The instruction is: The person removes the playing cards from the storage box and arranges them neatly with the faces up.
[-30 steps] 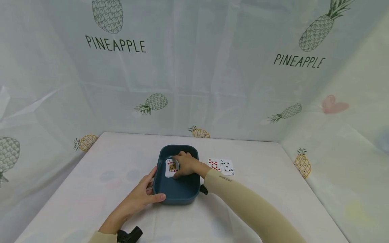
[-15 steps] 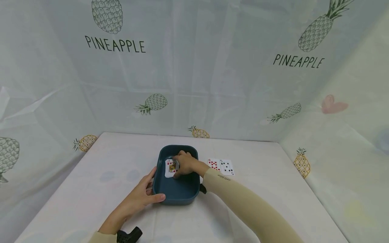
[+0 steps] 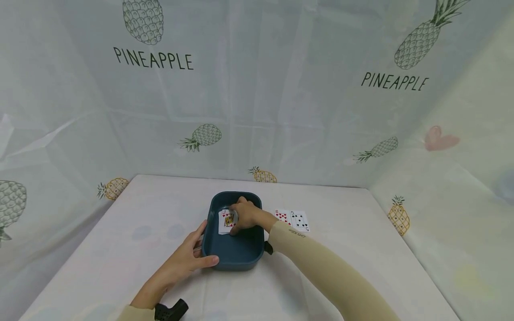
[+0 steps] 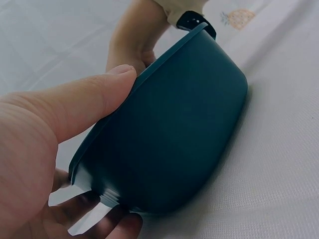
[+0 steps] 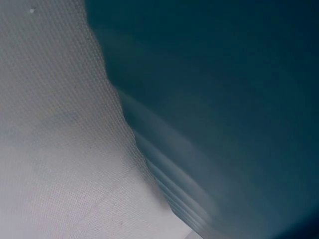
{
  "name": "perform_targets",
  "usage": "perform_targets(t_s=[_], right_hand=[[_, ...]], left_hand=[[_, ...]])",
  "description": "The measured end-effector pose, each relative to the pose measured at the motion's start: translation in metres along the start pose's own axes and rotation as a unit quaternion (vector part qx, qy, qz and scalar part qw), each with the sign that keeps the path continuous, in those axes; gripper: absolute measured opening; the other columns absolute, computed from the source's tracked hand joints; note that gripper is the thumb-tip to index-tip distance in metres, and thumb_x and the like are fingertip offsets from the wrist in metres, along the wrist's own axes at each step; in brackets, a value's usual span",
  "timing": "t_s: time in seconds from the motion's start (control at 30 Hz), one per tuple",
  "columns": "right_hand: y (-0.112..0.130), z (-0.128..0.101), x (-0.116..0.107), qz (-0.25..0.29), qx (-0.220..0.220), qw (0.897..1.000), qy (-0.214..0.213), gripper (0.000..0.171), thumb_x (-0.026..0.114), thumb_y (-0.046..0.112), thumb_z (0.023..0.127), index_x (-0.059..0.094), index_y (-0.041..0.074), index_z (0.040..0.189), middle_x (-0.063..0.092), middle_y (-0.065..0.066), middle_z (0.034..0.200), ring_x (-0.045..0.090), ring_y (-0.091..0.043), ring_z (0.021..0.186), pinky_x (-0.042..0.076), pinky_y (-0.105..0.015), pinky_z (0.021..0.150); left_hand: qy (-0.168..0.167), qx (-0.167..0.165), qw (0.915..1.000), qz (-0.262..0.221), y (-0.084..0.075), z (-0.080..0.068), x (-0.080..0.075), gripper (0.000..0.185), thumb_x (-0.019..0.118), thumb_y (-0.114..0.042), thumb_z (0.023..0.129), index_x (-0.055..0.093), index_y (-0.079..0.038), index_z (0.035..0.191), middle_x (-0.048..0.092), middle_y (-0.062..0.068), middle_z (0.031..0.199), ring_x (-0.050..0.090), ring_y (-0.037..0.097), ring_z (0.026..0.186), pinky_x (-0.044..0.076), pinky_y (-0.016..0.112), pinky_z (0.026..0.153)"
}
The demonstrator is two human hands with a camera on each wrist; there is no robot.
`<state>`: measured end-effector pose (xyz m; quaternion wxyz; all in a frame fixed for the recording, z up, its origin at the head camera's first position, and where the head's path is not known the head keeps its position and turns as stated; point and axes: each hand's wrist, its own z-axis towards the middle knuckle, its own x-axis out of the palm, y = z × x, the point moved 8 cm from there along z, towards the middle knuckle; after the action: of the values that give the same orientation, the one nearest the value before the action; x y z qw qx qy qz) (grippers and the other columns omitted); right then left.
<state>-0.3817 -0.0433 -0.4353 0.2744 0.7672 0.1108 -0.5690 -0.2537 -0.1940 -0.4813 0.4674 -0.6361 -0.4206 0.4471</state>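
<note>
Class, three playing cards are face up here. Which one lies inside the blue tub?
The jack of hearts, pinched by the right hand; the other two lie on the table.

A table [image 3: 120, 249] under a pale cloth stands enclosed by a whitish curtain [image 3: 257, 111] printed with pineapples and the word PINEAPPLE, hanging behind it and along both sides.

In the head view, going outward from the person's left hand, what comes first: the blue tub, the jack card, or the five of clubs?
1. Blue tub: the left hand grips its near-left rim.
2. Jack card: inside the tub, under the right hand.
3. Five of clubs: on the table, right of the tub.
</note>
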Motion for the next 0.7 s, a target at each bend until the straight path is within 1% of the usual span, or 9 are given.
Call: perform_targets(t_s=[0.2, 0.37, 0.5, 0.6, 0.7], right_hand=[[0.002, -0.004, -0.004, 0.021, -0.012, 1.000, -0.003, 0.083, 0.094, 0.035, 0.083, 0.057, 0.013, 0.154, 0.052, -0.012, 0.139, 0.057, -0.023, 0.114, 0.053, -0.040, 0.105], [0.005, -0.010, -0.009, 0.037, -0.034, 0.999, -0.004, 0.083, 0.094, 0.034, 0.083, 0.057, 0.012, 0.154, 0.052, -0.012, 0.139, 0.057, -0.021, 0.112, 0.053, -0.038, 0.105], [0.007, -0.018, -0.017, 0.052, -0.058, 0.997, -0.002, 0.083, 0.094, 0.033, 0.083, 0.055, 0.011, 0.154, 0.052, -0.015, 0.141, 0.056, -0.022, 0.115, 0.052, -0.040, 0.108], [0.003, -0.023, -0.024, 0.061, -0.072, 0.996, -0.004, 0.084, 0.093, 0.033, 0.084, 0.054, 0.011, 0.155, 0.052, -0.017, 0.142, 0.055, -0.023, 0.116, 0.052, -0.043, 0.109], [-0.004, -0.028, -0.030, 0.062, -0.083, 0.995, -0.008, 0.085, 0.093, 0.034, 0.084, 0.053, 0.012, 0.156, 0.052, -0.016, 0.141, 0.054, -0.023, 0.115, 0.052, -0.042, 0.106]], left_hand=[[0.001, 0.006, 0.9999, 0.008, -0.002, -0.001, 0.000, 0.113, 0.087, -0.028, 0.091, 0.009, -0.027, 0.173, 0.016, 0.026, 0.169, 0.049, 0.047, 0.145, 0.055, 0.049, 0.107], [0.001, 0.000, 1.0000, 0.005, -0.003, -0.004, 0.001, 0.113, 0.087, -0.028, 0.092, 0.009, -0.027, 0.173, 0.018, 0.025, 0.169, 0.048, 0.047, 0.146, 0.055, 0.049, 0.106], [0.002, -0.002, 1.0000, 0.000, -0.002, -0.005, 0.001, 0.113, 0.087, -0.027, 0.091, 0.009, -0.027, 0.173, 0.018, 0.025, 0.169, 0.049, 0.046, 0.145, 0.055, 0.047, 0.107], [0.009, 0.005, 0.9999, -0.007, -0.004, -0.004, 0.001, 0.114, 0.087, -0.025, 0.092, 0.007, -0.025, 0.173, 0.017, 0.026, 0.168, 0.049, 0.046, 0.145, 0.055, 0.047, 0.107], [0.013, 0.012, 0.9998, -0.006, -0.005, -0.002, 0.002, 0.114, 0.087, -0.024, 0.092, 0.007, -0.025, 0.173, 0.017, 0.026, 0.168, 0.050, 0.046, 0.145, 0.054, 0.048, 0.107]])
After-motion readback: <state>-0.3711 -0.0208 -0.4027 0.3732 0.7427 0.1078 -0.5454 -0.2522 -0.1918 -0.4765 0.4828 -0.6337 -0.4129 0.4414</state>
